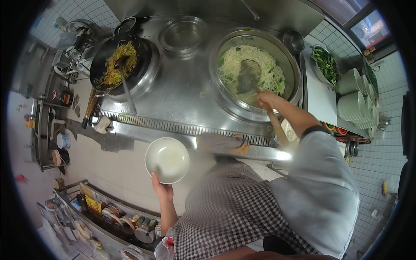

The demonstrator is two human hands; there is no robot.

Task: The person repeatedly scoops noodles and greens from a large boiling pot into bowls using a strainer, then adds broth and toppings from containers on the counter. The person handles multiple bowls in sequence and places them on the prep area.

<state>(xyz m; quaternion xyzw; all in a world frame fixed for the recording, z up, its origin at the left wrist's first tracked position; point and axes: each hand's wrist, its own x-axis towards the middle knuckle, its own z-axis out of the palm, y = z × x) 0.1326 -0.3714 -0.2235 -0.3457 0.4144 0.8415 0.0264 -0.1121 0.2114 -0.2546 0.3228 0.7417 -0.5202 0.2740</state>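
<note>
My left hand point(162, 189) grips the lower rim of a white bowl point(172, 159), held out in front of the stove's edge. Nothing solid shows inside that bowl. My right hand point(269, 99) is closed around the wooden handle point(276, 125) of a wire mesh strainer point(248, 76). The strainer's head rests among pale noodles point(234, 58) and green leaves in a large steel pot point(294, 79). Cloudy liquid shows around the noodles.
A black wok point(96, 70) with stir-fried noodles point(128, 53) and a ladle point(125, 84) sits at left. Behind stands a steel pot point(183, 35). Stacked white bowls point(352, 105) and a basin of greens point(326, 66) are at right. Cloth point(221, 144) lies on the stove's front edge.
</note>
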